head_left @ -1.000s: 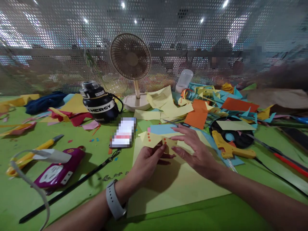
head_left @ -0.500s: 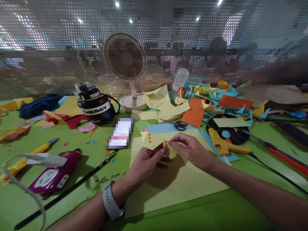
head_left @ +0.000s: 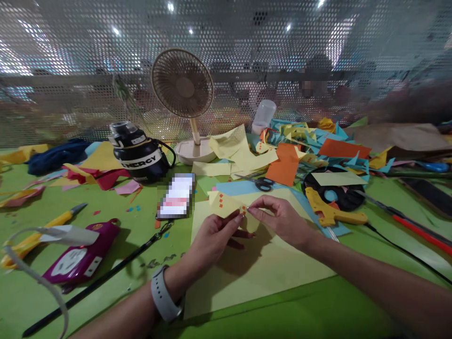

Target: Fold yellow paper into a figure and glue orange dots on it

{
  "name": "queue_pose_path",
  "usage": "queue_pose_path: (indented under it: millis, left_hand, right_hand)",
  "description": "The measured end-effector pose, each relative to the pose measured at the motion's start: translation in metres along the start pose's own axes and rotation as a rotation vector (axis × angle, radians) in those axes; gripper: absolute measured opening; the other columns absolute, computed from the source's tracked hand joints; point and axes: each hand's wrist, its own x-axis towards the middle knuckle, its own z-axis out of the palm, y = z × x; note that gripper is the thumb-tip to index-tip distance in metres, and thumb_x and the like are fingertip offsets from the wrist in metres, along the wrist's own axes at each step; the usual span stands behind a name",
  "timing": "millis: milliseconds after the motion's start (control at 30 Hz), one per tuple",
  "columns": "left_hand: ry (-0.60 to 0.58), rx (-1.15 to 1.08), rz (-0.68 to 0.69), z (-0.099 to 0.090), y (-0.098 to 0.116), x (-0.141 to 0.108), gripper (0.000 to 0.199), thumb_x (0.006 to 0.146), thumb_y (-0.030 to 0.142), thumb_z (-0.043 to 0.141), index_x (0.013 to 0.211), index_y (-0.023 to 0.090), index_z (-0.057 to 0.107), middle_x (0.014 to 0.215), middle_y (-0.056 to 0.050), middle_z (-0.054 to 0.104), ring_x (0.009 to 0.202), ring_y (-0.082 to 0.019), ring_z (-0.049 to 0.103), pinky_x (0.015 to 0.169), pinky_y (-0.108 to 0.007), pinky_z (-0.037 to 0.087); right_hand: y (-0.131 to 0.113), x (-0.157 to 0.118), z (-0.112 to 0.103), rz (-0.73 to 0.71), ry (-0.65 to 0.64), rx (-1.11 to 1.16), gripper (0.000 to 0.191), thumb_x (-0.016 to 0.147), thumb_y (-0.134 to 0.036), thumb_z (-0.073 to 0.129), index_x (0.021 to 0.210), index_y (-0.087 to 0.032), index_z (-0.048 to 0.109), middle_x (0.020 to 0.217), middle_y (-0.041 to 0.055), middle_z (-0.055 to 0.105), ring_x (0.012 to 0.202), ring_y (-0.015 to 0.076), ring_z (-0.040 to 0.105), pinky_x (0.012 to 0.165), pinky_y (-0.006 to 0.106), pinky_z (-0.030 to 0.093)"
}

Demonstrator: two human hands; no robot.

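Observation:
Between thumb and fingers, my left hand grips a small pale yellow paper piece that carries several orange-red squares. My right hand has its thumb and forefinger pinched together at the right part of that piece, close to the squares; whether a tiny bit sits between the fingertips is too small to tell. Both hands are just above a large pale yellow sheet. Under its upper edge lies a light blue sheet, with black-handled scissors on top.
A yellow glue gun lies on the right beside a black round tray. A phone, a dark bottle and a fan stand or lie beyond my hands. Coloured paper scraps pile up at the back right. A purple power bank is left.
My hands hold nearly the same pose at the paper piece. The whole view has shifted very slightly; nothing has been picked up or let go.

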Motion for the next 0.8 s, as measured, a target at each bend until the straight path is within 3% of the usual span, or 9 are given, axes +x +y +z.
queue_pose_path:
  millis: [200, 400, 800]
  left_hand:
    - [-0.014, 0.007, 0.022, -0.0002, -0.0011, 0.0014, 0.033, 0.076, 0.041, 0.065, 0.087, 0.011, 0.069, 0.107, -0.013, 0.069, 0.070, -0.019, 0.071, 0.050, -0.023, 0.054]
    - [-0.027, 0.022, 0.033, 0.0000, -0.0012, 0.0016, 0.035, 0.076, 0.043, 0.064, 0.088, 0.010, 0.070, 0.109, -0.014, 0.068, 0.072, -0.020, 0.071, 0.050, -0.024, 0.055]
    - [0.014, 0.061, 0.017, 0.0000, 0.0000, 0.0011, 0.039, 0.076, 0.043, 0.065, 0.098, 0.011, 0.070, 0.092, -0.013, 0.073, 0.071, -0.022, 0.071, 0.051, -0.025, 0.053]
  right_hand:
    - [-0.0004, 0.0005, 0.0006, -0.006, 0.005, 0.005, 0.019, 0.082, -0.035, 0.060, 0.082, -0.017, 0.065, 0.080, 0.0016, 0.066, 0.077, 0.0153, 0.059, 0.071, 0.028, 0.045]
    - [-0.0007, 0.0000, 0.0007, -0.008, 0.002, 0.017, 0.021, 0.082, -0.037, 0.060, 0.083, -0.017, 0.065, 0.080, 0.0027, 0.067, 0.077, 0.0162, 0.060, 0.072, 0.029, 0.047]
    - [-0.0020, -0.0016, 0.0002, -0.008, -0.014, 0.002, 0.019, 0.082, -0.036, 0.060, 0.082, -0.017, 0.066, 0.080, 0.0025, 0.067, 0.078, 0.0163, 0.060, 0.072, 0.029, 0.046]
